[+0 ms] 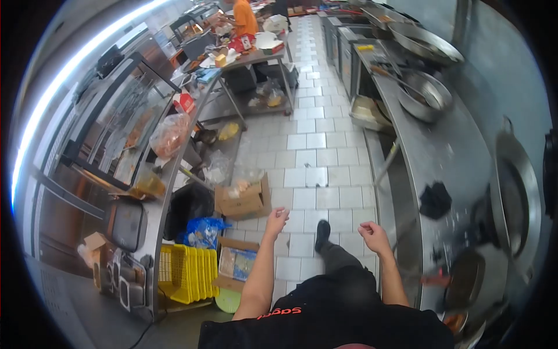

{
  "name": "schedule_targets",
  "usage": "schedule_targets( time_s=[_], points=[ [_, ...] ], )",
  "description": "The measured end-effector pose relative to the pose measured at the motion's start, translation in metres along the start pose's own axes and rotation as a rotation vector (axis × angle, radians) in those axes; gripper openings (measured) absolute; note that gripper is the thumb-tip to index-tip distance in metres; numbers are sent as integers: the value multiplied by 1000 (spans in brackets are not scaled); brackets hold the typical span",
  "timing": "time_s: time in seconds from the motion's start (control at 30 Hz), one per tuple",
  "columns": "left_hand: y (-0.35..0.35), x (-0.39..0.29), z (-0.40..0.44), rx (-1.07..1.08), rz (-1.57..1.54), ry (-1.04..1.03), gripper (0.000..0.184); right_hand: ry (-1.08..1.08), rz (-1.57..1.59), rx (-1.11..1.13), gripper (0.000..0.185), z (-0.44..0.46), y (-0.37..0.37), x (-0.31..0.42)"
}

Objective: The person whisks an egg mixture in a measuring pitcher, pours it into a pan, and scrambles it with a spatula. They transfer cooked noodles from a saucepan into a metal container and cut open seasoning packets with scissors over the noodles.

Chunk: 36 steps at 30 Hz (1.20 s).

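My left hand point(278, 221) hangs in the air over the tiled floor, its fingers loosely bent and apart, with nothing in it. The nearest thing to it is an open cardboard box point(247, 200) with clear plastic on top, just to its left. My right hand point(375, 237) is also off the floor, left of the steel counter point(415, 174). Its fingers are half curled and somewhat apart, and it holds nothing. Neither hand touches anything. One dark shoe point(322, 235) shows on the tiles between them.
Stacked yellow baskets point(189, 273) and a blue plastic bag point(203, 231) sit low on the left. A metal pan point(425, 96), a black cloth point(435, 200) and a large wok point(514, 198) lie along the right side. Farther off, a person in orange point(244, 17) stands by a cluttered table.
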<state>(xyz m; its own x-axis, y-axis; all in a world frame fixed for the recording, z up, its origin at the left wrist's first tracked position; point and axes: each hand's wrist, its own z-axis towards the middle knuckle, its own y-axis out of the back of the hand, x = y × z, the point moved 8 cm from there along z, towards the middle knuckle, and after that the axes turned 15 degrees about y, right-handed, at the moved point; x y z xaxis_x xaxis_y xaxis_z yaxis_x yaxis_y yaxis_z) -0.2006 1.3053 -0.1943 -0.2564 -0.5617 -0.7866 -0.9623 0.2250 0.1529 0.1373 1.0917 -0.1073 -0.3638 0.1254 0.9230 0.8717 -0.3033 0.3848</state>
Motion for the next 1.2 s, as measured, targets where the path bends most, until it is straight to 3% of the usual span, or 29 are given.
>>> schedule_targets(
  time_s=[0.1, 0.13, 0.17, 0.2, 0.23, 0.27, 0.33, 0.43, 0.57, 0.7, 0.8, 0.97, 1.03, 1.1, 1.2],
  points=[
    [18, 17, 102, -54, -45, 75, 34, 61, -119, 6, 33, 130, -4, -16],
    [27, 22, 109, -129, 33, 205, 28, 72, -134, 40, 33, 186, -10, -15],
    [42, 62, 157, -80, 433, 24, 29, 63, -146, 77, 33, 229, -17, -14],
    [57, 101, 154, -96, 5, 510, 30, 46, -163, 116, 33, 269, -22, -14],
    [72, 120, 146, -177, 1, 630, 29, 143, -152, 73, 29, 315, -25, 1],
    [77, 152, 155, -25, -238, 770, 26, 148, -115, 93, 29, 357, -31, 16],
    [97, 138, 156, -101, -306, 746, 31, 172, -45, 122, 28, 450, -42, 52],
    [120, 133, 168, -272, -374, 937, 31, 170, 110, 175, 26, 578, -60, 79],
    [109, 93, 256, -360, -482, 1062, 30, -12, 267, 142, 24, 750, -84, 74],
    [79, -18, 430, -318, -505, 997, 30, -47, 265, 151, 23, 920, -108, 93],
    [65, -150, 602, -175, -415, 659, 29, -2, 290, 155, 23, 1039, -106, 123],
    [64, -500, 717, -229, -391, 245, 30, 81, 300, 85, 21, 1245, -90, 149],
    [77, -556, 762, -214, -269, 70, 40, 109, 256, 87, 23, 1335, -90, 149],
    [94, -593, 786, -345, -286, 68, 38, 134, 232, 87, 24, 1434, -101, 152],
    [106, -582, 811, -705, -620, 208, 32, 233, 180, 112, 30, 1578, -129, 160]
  ],
)
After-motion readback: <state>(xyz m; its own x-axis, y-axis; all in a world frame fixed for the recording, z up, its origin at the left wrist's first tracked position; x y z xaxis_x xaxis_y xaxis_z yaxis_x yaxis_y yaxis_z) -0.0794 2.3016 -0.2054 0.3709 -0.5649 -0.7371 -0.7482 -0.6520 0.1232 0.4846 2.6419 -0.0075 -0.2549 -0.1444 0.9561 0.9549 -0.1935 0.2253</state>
